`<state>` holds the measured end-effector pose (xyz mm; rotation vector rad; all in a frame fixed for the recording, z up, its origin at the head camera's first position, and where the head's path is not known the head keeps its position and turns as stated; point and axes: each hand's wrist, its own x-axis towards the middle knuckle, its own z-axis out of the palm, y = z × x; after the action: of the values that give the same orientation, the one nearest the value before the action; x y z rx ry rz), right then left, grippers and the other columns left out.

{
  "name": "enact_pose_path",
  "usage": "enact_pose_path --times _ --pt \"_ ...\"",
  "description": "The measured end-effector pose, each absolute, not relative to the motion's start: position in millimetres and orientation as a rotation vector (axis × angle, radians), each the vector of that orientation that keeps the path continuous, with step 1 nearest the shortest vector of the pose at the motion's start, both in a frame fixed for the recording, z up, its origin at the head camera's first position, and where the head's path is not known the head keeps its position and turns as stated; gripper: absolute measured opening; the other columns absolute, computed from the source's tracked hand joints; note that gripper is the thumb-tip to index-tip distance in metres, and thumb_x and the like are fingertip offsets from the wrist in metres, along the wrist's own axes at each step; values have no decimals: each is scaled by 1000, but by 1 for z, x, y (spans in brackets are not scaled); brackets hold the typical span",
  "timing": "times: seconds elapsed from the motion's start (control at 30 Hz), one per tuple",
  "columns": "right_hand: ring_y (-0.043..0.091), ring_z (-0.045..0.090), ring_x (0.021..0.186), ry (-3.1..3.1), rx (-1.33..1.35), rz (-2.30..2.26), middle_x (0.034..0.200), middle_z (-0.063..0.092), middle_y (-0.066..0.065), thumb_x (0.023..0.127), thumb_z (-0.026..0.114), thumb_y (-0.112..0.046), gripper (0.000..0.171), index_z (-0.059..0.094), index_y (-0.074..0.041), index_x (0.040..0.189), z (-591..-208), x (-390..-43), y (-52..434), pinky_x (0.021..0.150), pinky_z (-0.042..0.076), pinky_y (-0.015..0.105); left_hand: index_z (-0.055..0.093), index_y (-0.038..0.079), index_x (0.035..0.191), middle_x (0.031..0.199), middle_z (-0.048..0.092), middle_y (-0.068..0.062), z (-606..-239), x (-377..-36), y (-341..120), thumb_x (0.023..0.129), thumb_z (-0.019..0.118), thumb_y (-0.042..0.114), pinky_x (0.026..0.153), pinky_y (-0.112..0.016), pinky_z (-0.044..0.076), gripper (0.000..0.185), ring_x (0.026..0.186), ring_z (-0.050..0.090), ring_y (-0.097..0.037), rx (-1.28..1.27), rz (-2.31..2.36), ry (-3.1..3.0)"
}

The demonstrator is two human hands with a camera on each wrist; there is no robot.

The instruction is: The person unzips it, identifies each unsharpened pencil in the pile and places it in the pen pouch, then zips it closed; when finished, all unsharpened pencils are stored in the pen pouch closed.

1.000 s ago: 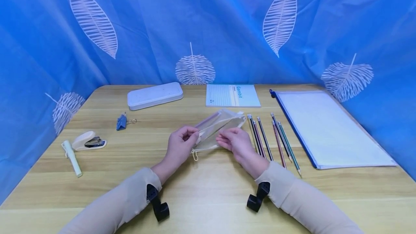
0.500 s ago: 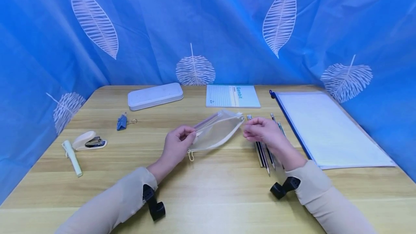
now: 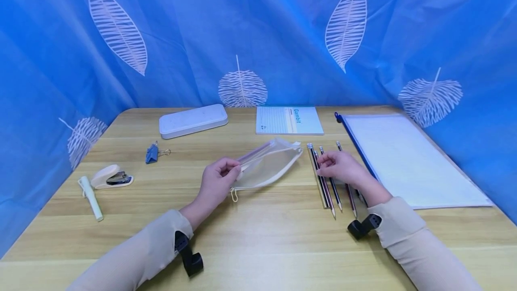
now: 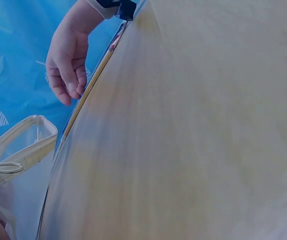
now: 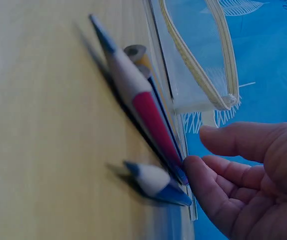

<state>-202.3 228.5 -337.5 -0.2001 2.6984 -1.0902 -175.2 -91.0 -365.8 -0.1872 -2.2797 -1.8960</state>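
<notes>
My left hand (image 3: 216,182) pinches the near-left edge of a see-through zip pouch (image 3: 266,167). The pouch's mouth gapes open, and a small cord loop dangles from its left end. To the right of it, several pencils (image 3: 323,181) lie roughly side by side, points toward me. My right hand (image 3: 343,168) is over them, hiding part of the right-hand ones. In the right wrist view its thumb and index finger are spread apart, and the index fingertip is right at a red-striped pencil (image 5: 153,117). Nothing is held between those fingers.
A white pencil box (image 3: 194,121) and a notebook (image 3: 278,120) lie at the back. A clear zip folder (image 3: 412,160) with a blue edge is on the right. On the left are a blue binder clip (image 3: 151,153), a white stapler (image 3: 107,177) and a pale green pen-like stick (image 3: 92,199).
My right hand has left the pouch and moved right, over the pencils. The pouch's mouth has spread wider, while my left hand keeps its grip and has shifted slightly left.
</notes>
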Motion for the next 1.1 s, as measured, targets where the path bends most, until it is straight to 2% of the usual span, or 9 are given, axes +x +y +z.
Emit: enact_pose_path --times 0.27,0.57,0.63,0.77,0.83,0.87,0.93,1.0,1.1 --pt "18 55 78 2833 -313 -715 85 64 7 80 68 -14 42 59 6 116 -334 -209 218 81 46 44 66 -4 84 66 58 -2 -367 -176 -92 82 62 -3 52 -16 44 4 56 51 -5 -203 -1908 -2251" --pt "19 58 79 2848 -293 -648 94 65 12 82 65 -13 40 60 6 116 -335 -211 222 71 49 35 66 -5 85 67 59 -2 -368 -175 -93 82 62 -3 53 -16 44 5 56 51 -5 -204 -1913 -2252" --pt "17 56 74 2853 -301 -608 89 65 10 81 64 -12 39 60 6 116 -335 -212 223 67 48 33 66 -5 85 67 59 -3 -368 -175 -94 82 62 -3 52 -16 44 5 55 51 -5 -212 -1907 -2245" --pt "14 50 57 2853 -327 -509 64 56 2 77 60 -9 14 64 -1 88 -335 -211 221 59 41 29 66 -5 85 67 59 -4 -367 -175 -94 83 62 -3 52 -16 44 5 55 51 -5 -213 -1912 -2241" --pt "12 49 52 2845 -329 -503 60 51 -1 75 60 -8 15 63 0 87 -335 -211 219 56 41 28 66 -5 85 68 59 -4 -367 -174 -94 83 62 -3 53 -16 45 5 56 51 -5 -208 -1916 -2243" --pt "12 50 51 2836 -324 -516 59 51 -1 75 60 -7 16 62 1 88 -335 -211 219 57 42 28 65 -5 85 68 59 -4 -367 -174 -94 83 62 -3 53 -16 45 5 57 51 -5 -205 -1917 -2243" --pt "11 53 52 2827 -301 -542 62 56 1 75 60 -7 33 61 6 106 -335 -211 219 61 46 30 65 -5 84 68 59 -4 -367 -174 -94 83 62 -3 53 -16 45 5 57 51 -5 -205 -1916 -2241" --pt "12 56 53 2797 -244 -613 67 61 4 76 60 -7 49 52 10 121 -336 -211 219 62 50 31 65 -5 84 68 59 -3 -367 -174 -94 83 62 -3 53 -16 45 4 57 51 -5 -204 -1916 -2240" --pt "13 58 54 2760 -159 -688 73 63 9 78 60 -8 52 48 10 125 -338 -212 222 60 51 31 66 -5 84 68 58 -2 -367 -174 -93 83 62 -3 53 -16 45 4 57 51 -5 -203 -1918 -2237"
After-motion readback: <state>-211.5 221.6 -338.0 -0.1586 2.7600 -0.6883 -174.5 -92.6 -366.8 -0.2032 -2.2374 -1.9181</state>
